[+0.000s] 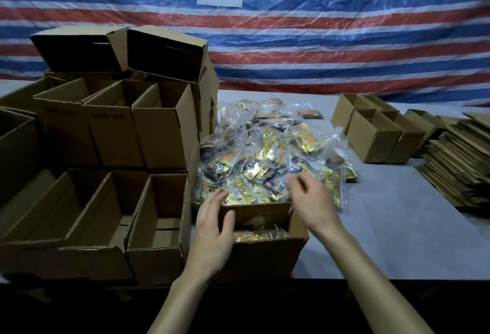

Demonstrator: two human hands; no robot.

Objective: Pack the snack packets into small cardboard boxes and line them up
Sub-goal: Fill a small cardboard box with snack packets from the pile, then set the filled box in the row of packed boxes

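Observation:
A small open cardboard box [267, 254] stands at the table's front edge with a few yellow snack packets [258, 235] inside it. My left hand [213, 225] holds the box's left wall, thumb inside the opening and fingers along the outside. My right hand [309, 198] hovers over the box's far right corner with loosely bent fingers and holds nothing. Just behind the box lies a big heap of yellow and black snack packets in clear plastic bags [273, 153].
Open empty boxes [159, 230] stand in stacked rows on the left, up to a top tier [119, 49]. More small boxes [376, 134] and a pile of flat cardboard [458, 164] sit on the right. A striped tarp hangs behind the white table [397, 227].

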